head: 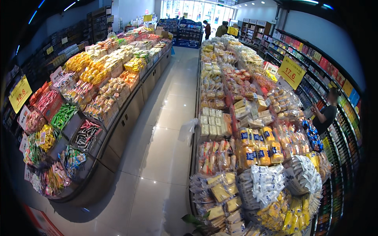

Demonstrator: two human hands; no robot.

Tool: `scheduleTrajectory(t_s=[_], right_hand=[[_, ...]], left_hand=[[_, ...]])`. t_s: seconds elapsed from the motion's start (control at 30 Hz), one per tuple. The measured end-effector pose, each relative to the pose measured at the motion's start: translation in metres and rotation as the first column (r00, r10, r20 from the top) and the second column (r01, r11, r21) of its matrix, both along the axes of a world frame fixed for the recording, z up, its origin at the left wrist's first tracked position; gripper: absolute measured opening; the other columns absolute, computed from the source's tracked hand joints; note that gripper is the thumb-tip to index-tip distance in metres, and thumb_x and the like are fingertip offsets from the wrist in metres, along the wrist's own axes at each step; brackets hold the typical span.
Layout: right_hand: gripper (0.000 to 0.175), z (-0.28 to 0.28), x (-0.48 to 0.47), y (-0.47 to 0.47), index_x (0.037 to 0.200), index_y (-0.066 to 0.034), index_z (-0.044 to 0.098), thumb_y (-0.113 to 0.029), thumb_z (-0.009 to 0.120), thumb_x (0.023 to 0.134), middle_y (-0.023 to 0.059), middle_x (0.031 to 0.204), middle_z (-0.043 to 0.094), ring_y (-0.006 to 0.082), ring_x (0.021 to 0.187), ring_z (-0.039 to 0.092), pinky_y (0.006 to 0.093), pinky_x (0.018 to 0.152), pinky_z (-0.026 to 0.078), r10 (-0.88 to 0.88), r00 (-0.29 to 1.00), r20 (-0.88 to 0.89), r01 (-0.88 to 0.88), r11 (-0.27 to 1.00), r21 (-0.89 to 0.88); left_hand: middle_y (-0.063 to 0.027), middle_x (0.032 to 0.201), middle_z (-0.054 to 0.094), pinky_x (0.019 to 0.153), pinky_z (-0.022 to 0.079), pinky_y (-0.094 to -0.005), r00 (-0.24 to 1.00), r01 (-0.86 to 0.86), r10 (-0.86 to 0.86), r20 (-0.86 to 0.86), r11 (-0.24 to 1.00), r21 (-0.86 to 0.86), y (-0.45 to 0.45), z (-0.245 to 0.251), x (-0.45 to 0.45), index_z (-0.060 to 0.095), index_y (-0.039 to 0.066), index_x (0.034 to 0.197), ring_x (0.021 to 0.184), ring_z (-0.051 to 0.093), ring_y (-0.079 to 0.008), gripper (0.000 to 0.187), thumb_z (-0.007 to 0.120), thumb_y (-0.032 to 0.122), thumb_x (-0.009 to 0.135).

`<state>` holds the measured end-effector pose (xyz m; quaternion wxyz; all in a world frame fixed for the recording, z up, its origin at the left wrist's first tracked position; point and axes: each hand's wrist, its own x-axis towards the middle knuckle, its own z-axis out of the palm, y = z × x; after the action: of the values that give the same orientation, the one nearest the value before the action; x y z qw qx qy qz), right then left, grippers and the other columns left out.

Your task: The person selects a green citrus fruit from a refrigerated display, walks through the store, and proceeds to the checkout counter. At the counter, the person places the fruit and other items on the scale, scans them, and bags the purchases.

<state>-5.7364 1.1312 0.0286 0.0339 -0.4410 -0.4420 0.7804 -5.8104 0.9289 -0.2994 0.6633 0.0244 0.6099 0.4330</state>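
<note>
Neither of my hands is in view. Before me a tiled aisle (159, 141) runs between two long display counters. The right one carries wrapped bread and cakes: yellow packs with blue labels (260, 146), white-wrapped blocks (212, 122), silver-white sachets (267, 183) and small yellow packets (296, 216) at its rounded near end. On the left counter (130, 118) lie wrapped sweets sorted in bins, among them green ones (63, 116), dark and red sticks (87, 135) and yellow packets (94, 71). A roll of clear plastic bags (188, 129) hangs from the right counter's aisle side.
Yellow price signs (291, 72) stand above both counters. A person (324, 112) stands beyond the right counter by stocked wall shelves (339, 79). More people (207, 29) are near the bright glass front. Green leaves (196, 219) poke up at the bottom; blue racks (187, 32) stand at the far end.
</note>
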Motion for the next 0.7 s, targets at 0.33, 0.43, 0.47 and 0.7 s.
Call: scheduleTrajectory(t_s=[0.33,0.43,0.47,0.7], right_hand=[[0.019,-0.116,-0.306,0.072,0.11,0.0004,0.064,-0.01,0.057,0.095,0.0064,0.098,0.066,0.0129,0.088,0.061,0.025,0.074,0.05,-0.318,0.872,-0.371,0.11,0.868,-0.485],[0.021,-0.134,-0.471,0.102,0.091,-0.0051,0.062,-0.025,0.057,0.094,0.0036,0.07,0.059,0.0142,0.06,0.052,0.0283,0.056,0.04,0.065,0.997,0.045,-0.053,0.971,-0.233],[0.022,-0.127,-0.523,0.115,0.091,-0.0048,0.063,-0.026,0.057,0.094,0.0043,0.07,0.058,0.014,0.06,0.051,0.0281,0.056,0.04,0.205,0.978,-0.043,-0.21,0.964,-0.163],[0.026,-0.096,-0.822,0.242,0.094,-0.0034,0.065,-0.027,0.055,0.098,0.0049,0.071,0.059,0.0142,0.063,0.054,0.0269,0.062,0.044,0.148,0.797,-0.585,-0.133,0.989,0.069]], left_hand=[[-0.0097,0.092,0.07,0.065,0.053,-0.0317,0.812,-0.528,0.326,-0.484,0.765,-0.369,-0.173,-0.034,-0.438,0.068,0.006,0.102,0.073,0.066,-0.0211,0.028,0.067,0.029,0.087],[-0.0086,0.086,0.069,0.06,0.052,-0.0302,0.584,-0.787,0.637,-0.503,0.597,-0.158,-0.229,0.019,-0.507,0.069,0.007,0.095,0.071,0.066,-0.0178,0.017,0.067,0.022,0.087],[-0.0092,0.085,0.069,0.058,0.051,-0.0324,0.56,-0.818,0.68,-0.473,0.543,-0.189,-0.241,0.034,-0.529,0.071,0.007,0.092,0.072,0.068,-0.0188,0.017,0.066,0.023,0.087],[-0.0131,0.075,0.067,0.061,0.047,-0.0447,0.66,-0.258,-0.443,-0.607,0.626,-0.736,-0.236,0.039,-0.663,0.069,0.006,0.081,0.065,0.062,-0.028,0.028,0.047,0.022,0.089]])
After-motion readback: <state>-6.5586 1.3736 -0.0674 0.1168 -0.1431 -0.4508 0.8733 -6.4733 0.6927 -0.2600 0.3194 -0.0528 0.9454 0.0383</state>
